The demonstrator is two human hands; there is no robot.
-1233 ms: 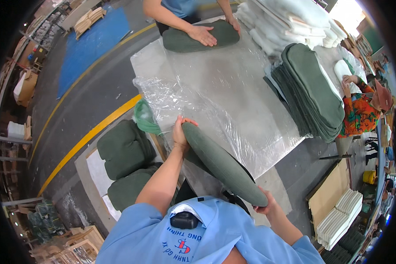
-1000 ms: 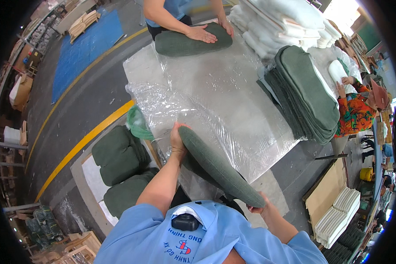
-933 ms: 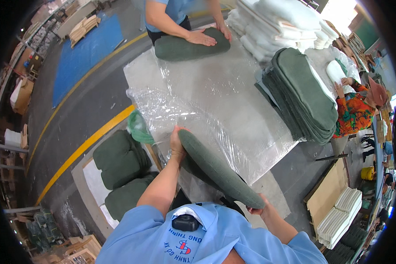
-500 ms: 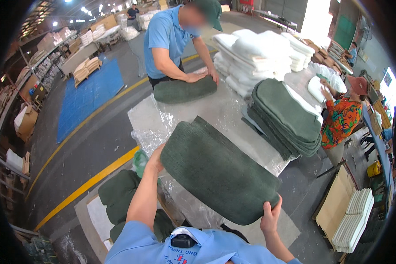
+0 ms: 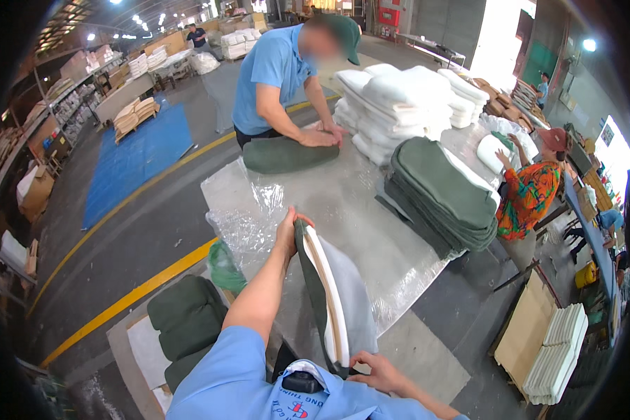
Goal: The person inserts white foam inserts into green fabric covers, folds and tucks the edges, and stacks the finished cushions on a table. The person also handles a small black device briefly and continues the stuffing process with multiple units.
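A dark green fabric-covered cushion pad [image 5: 316, 280] stands tilted on edge between my hands. Its side shows a white padding layer, a thin tan layer and a loose grey cloth flap. My left hand [image 5: 285, 234] grips the far end, fingers wrapped over the edge. At the near end, close to my body, my right hand [image 5: 378, 371] has its fingers closed on the lower corner. Across the plastic-covered table [image 5: 308, 192], a co-worker in a blue shirt presses both hands on another green pad [image 5: 280, 155].
A stack of green covers [image 5: 441, 196] lies at the table's right, before a tall pile of white padding [image 5: 399, 101]. Folded green pads [image 5: 185, 315] rest at lower left, near a green plastic bag [image 5: 225, 266]. A person in an orange patterned shirt [image 5: 532, 196] works at right.
I have turned the cushion pad from lying face up onto its edge, exposing its layers and grey flap. My right hand has moved left and closer to my body.
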